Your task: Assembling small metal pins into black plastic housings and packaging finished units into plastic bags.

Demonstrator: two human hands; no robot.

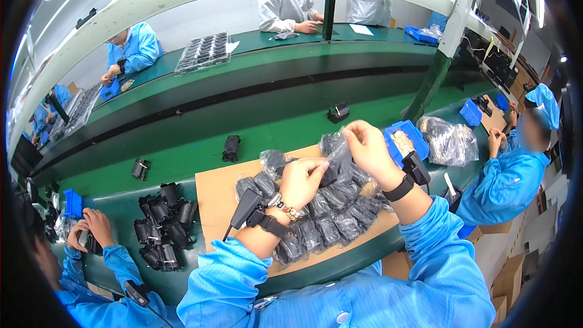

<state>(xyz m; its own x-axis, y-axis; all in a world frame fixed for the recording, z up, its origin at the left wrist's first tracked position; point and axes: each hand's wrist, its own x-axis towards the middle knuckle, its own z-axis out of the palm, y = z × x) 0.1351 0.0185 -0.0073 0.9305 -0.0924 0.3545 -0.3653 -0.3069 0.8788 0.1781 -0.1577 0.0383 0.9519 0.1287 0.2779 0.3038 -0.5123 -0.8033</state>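
Observation:
Both my hands are raised over a brown cardboard sheet, pinching a clear plastic bag stretched between them. My left hand grips the bag's lower left side, thumb and fingers together. Higher up on the right, my right hand pinches the bag's upper edge. A dark part shows just beneath the bag; whether it is inside cannot be made out. Rows of bagged black parts lie on the cardboard below, partly hidden by my hands and wrists.
Loose black parts are heaped left of the cardboard. A blue bin and a plastic bag of dark parts stand right. Black parts sit on the green conveyor ahead. Co-workers sit on both sides.

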